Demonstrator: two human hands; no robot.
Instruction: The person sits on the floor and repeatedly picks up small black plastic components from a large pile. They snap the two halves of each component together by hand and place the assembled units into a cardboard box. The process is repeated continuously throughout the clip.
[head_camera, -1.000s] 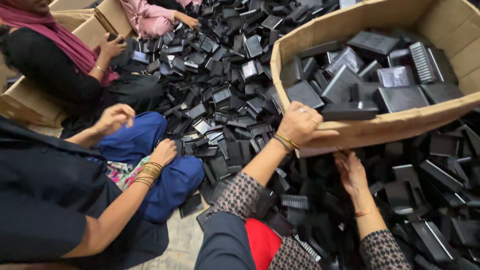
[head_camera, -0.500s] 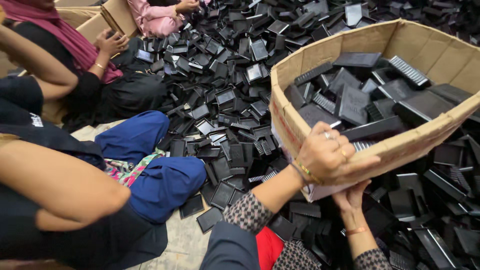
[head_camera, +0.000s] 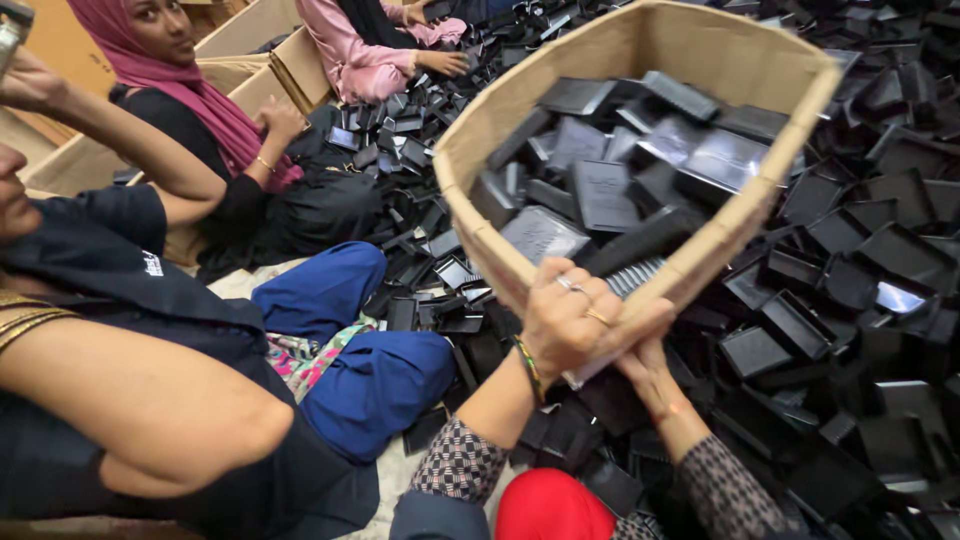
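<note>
We now tip the cardboard box (head_camera: 560, 130) of black plastic trays (head_camera: 600, 190) higher toward us — left hand (head_camera: 575, 325) clamped over its near rim, right hand (head_camera: 645, 365) gripping beneath — so it is leaving the tray heap (head_camera: 850, 300).

The box (head_camera: 640, 70) is tan cardboard, open-topped and tilted, its near corner lifted above the heap of black trays (head_camera: 850, 260). It is filled with more black plastic trays (flat, rectangular, some ribbed) lying jumbled at all angles, a few leaning against its walls.
</note>
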